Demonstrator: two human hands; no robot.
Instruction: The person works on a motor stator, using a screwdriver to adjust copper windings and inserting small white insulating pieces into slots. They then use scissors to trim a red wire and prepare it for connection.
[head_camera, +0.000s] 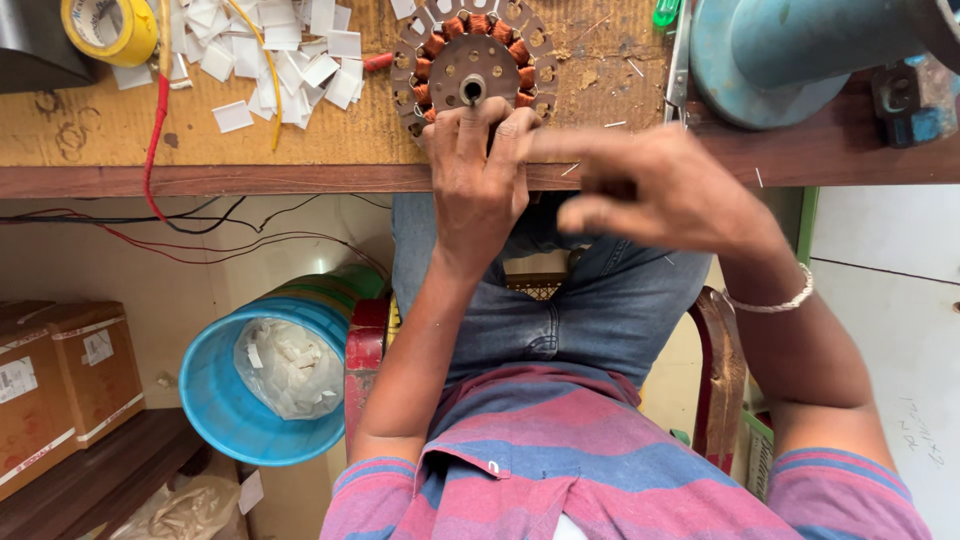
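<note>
A round metal stator (473, 62) with copper-wound coils lies on the wooden bench (300, 150), near its front edge. My left hand (478, 170) grips the stator's near rim, fingers pressed on the coils. My right hand (655, 190) hovers just right of it, blurred, with the index finger stretched toward the left hand's fingers. Whether the right hand pinches anything is unclear. A metal bangle (775, 303) circles my right wrist.
Several white paper slips (280, 45) are heaped on the bench beside a yellow tape roll (108, 28) and red and yellow wires (158, 110). A blue machine base (770, 60) stands at the right. Below, a blue bin (265, 375) and cardboard boxes (60, 380) sit left of my chair.
</note>
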